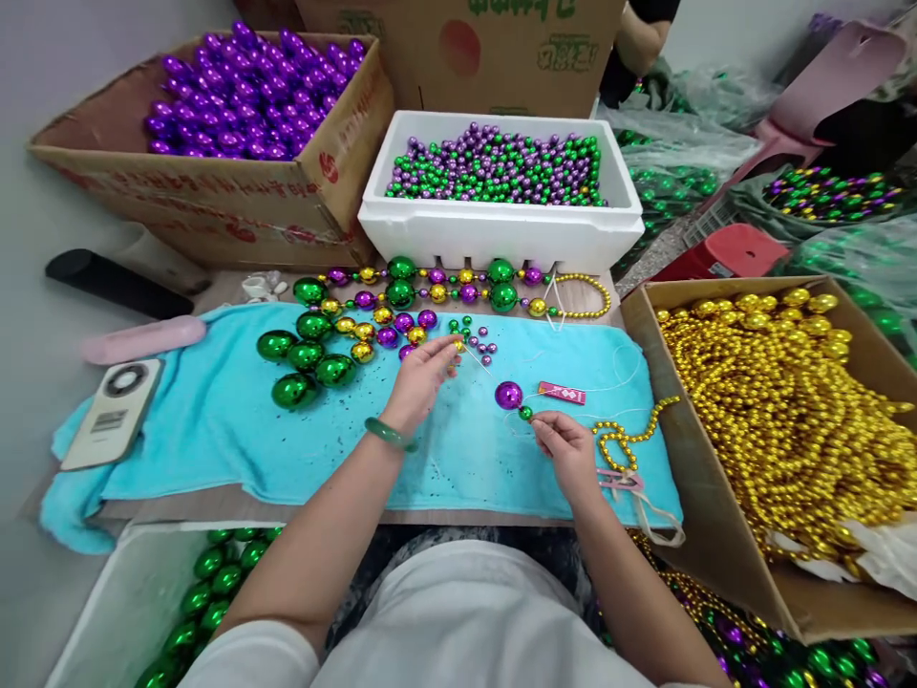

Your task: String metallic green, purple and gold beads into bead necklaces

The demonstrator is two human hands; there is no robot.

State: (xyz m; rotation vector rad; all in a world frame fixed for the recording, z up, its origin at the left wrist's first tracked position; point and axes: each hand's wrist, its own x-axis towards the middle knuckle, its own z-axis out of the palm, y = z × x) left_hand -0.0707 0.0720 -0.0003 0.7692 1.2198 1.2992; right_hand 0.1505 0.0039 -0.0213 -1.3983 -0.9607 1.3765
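My left hand (422, 377) rests on the turquoise towel (215, 420), fingers pinched on a thin needle (474, 360) with a small gold bead at its tip. My right hand (565, 441) pinches a thread just below a small green bead (525, 413) and a large purple ball (508, 395) strung on it. A string of small gold beads (630, 435) trails to the right of that hand. Loose green balls (305, 358), gold and purple beads (387, 330) and tiny beads (477, 336) lie beyond my left hand. A green bangle sits on my left wrist.
A white foam box (501, 229) of small mixed beads stands behind the towel. A cardboard box of purple balls (244, 91) is at back left, a box of gold bead strings (780, 420) at right, a bin of green balls (207, 592) near left. Another person (637, 38) works behind.
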